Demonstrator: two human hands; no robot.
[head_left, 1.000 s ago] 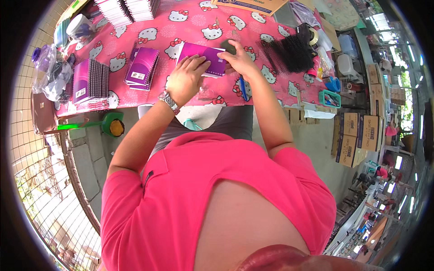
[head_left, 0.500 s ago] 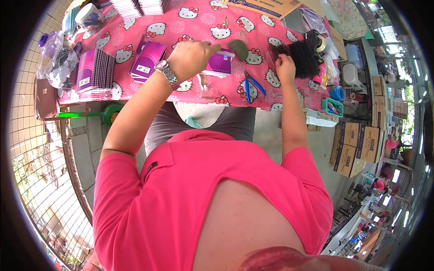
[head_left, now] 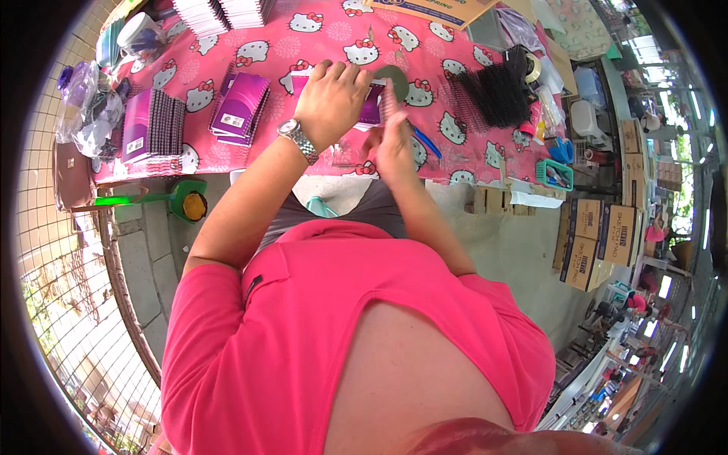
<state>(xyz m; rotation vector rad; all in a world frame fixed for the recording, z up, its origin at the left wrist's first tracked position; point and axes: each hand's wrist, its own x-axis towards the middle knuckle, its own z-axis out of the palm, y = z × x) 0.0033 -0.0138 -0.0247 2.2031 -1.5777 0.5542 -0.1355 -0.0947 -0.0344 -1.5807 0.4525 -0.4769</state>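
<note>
Left grip (head_left: pixel 332 102) arches over purple notebook (head_left: pixel 372 112), right grip (head_left: pixel 395 153) pointing forward beside it.

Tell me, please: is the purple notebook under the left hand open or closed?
It appears closed: the purple notebook shows its cover facing up. The left hand hides much of it, so this is not certain.

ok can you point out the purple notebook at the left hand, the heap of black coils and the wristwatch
Purple notebook (head_left: pixel 371 114): head view, exposed part of its cover
Black coils (head_left: pixel 502 100): head view, dense middle of the heap
Wristwatch (head_left: pixel 287 127): head view, its dial
</note>
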